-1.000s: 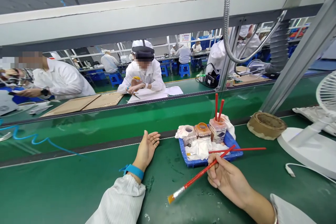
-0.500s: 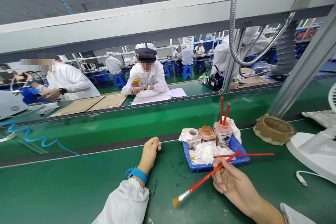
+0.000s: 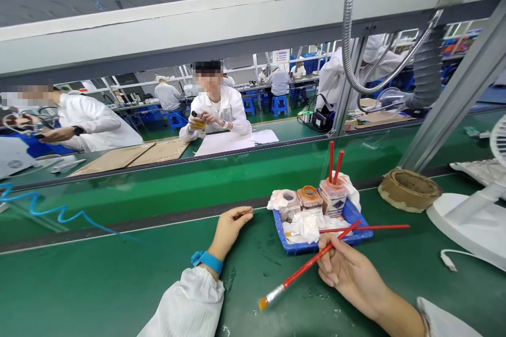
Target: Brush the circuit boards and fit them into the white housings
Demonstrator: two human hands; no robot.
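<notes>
A red-handled flat paintbrush point(image 3: 302, 269) is pinched in my right hand point(image 3: 351, 274), its bristles angled down to the left above the green bench. My left hand point(image 3: 231, 226) rests on the bench near its far edge, fingers stretched out together and nothing visible in them. Beyond my right hand sits a blue tray point(image 3: 300, 248). It holds crumpled white tissue point(image 3: 305, 225), several small bottles including an open orange-rimmed one point(image 3: 310, 196), and a pinkish bottle point(image 3: 334, 197) with two red handles standing in it. Another red brush point(image 3: 379, 227) lies across the tray.
Right of the tray are a brown tape roll point(image 3: 409, 192) and a white fan base point(image 3: 466, 226) with a cable plug point(image 3: 448, 260). A metal post point(image 3: 438, 89) rises behind. Across the divider, a person in white point(image 3: 221, 110) handles something yellow; other people work nearby.
My left hand's fingers have straightened out from a curled shape. My right hand holds the paintbrush almost as before. The person opposite has raised their head and hands.
</notes>
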